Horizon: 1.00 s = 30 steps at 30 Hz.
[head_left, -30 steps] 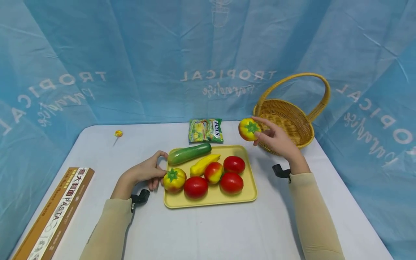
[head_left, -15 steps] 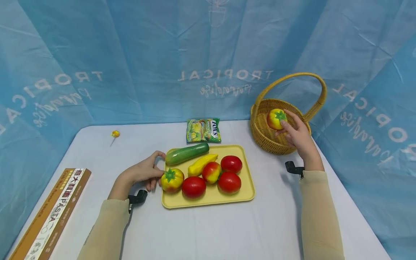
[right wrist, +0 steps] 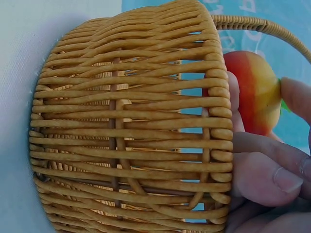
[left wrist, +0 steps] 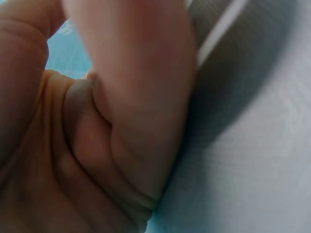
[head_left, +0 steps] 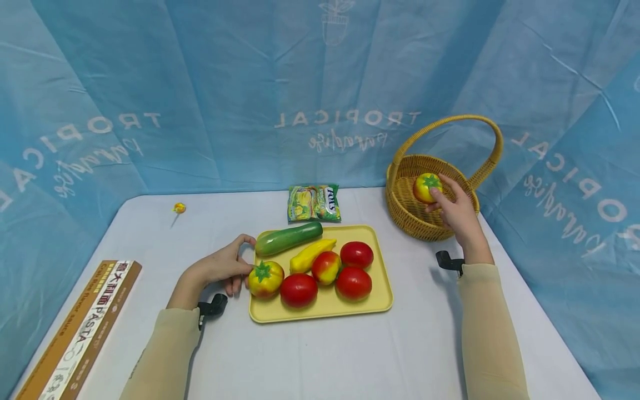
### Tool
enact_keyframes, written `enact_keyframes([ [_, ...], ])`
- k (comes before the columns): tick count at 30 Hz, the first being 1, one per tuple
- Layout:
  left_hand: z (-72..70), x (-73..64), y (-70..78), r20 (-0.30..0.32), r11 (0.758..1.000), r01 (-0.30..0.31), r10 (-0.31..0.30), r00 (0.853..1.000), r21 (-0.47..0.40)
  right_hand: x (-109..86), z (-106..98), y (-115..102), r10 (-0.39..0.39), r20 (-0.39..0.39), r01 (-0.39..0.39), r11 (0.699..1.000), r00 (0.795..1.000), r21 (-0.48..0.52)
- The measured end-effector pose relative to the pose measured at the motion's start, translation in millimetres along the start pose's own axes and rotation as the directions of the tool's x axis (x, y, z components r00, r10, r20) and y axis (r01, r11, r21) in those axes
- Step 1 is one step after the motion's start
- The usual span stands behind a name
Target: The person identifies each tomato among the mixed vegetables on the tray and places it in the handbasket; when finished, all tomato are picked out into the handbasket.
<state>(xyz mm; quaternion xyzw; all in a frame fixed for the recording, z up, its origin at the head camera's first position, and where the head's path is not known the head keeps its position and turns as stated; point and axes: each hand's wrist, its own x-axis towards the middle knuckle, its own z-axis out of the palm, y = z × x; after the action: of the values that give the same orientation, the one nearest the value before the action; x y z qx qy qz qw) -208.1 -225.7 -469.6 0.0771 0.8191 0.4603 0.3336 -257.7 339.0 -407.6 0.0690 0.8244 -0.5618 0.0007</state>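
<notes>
In the head view my right hand (head_left: pixel 456 214) pinches a round yellow-and-red toy fruit with a green leafy top (head_left: pixel 425 188). The fruit is over the opening of the wicker basket (head_left: pixel 400 208). From the right wrist, the same fruit (right wrist: pixel 252 92) shows just above the basket rim (right wrist: pixel 218 111), fingers around it. My left hand (head_left: pixel 220 266) holds the left edge of the yellow tray (head_left: pixel 345 310) with thumb and index finger. Beside its thumb lies a matching yellow-and-red fruit (head_left: pixel 266 279). The left wrist view shows mostly palm and fingers.
The tray also bears a green cucumber-like vegetable (head_left: pixel 290 239), a yellow elongated one (head_left: pixel 312 255), a red-yellow fruit (head_left: pixel 326 268) and several red ones (head_left: pixel 299 290). Behind it lies a green snack packet (head_left: pixel 314 203). A lollipop (head_left: pixel 179 208) and pasta box (head_left: pixel 80 328) are left.
My right hand has carried the toy fruit rightward from beside the basket to over its opening, then slightly lower. The left hand stays at the tray edge.
</notes>
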Motion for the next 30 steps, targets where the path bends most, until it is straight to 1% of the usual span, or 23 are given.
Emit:
enact_keyframes([
  [7,-1.7,-0.1,-0.6,0.021,1.000,-0.005,0.004,1.000,0.009,-3.1,1.4,-0.9,-0.011,-0.016,0.011,1.000,1.000,-0.017],
  [11,-4.6,0.4,-0.2,0.015,1.000,-0.006,0.006,1.000,0.003,-2.8,0.8,-4.4,-0.014,-0.018,0.014,1.000,1.000,-0.013],
  [14,-5.9,0.6,0.6,0.011,1.000,0.001,-0.001,1.000,-0.002,-3.6,0.8,-9.8,-0.032,-0.004,0.032,0.999,0.999,-0.001],
  [18,-6.1,1.2,1.6,0.013,1.000,0.007,-0.007,1.000,0.001,-10.2,4.7,-22.7,-0.085,0.055,0.086,0.996,0.995,-0.007],
  [21,-6.2,1.7,2.0,0.015,1.000,-0.002,0.002,1.000,0.008,-18.6,13.0,-34.6,-0.118,0.138,0.124,0.992,0.983,-0.036],
  [23,-6.0,1.8,2.5,0.013,1.000,-0.006,0.006,1.000,0.005,-24.9,20.9,-40.8,-0.125,0.216,0.144,0.987,0.968,-0.074],
  [24,-5.8,1.7,2.6,0.014,1.000,-0.008,0.008,1.000,0.006,-28.1,25.5,-42.9,-0.128,0.259,0.157,0.983,0.957,-0.096],
  [26,-5.4,1.4,2.6,0.019,1.000,-0.007,0.007,1.000,0.004,-34.6,35.2,-44.4,-0.129,0.350,0.194,0.968,0.928,-0.157],
  [28,-4.9,0.9,2.4,0.022,1.000,-0.002,0.002,1.000,0.002,-40.5,46.1,-42.5,-0.121,0.445,0.233,0.950,0.888,-0.208],
  [30,-4.5,0.6,1.9,0.025,1.000,0.001,-0.001,1.000,0.001,-45.7,57.0,-38.1,-0.095,0.532,0.259,0.935,0.841,-0.242],
])
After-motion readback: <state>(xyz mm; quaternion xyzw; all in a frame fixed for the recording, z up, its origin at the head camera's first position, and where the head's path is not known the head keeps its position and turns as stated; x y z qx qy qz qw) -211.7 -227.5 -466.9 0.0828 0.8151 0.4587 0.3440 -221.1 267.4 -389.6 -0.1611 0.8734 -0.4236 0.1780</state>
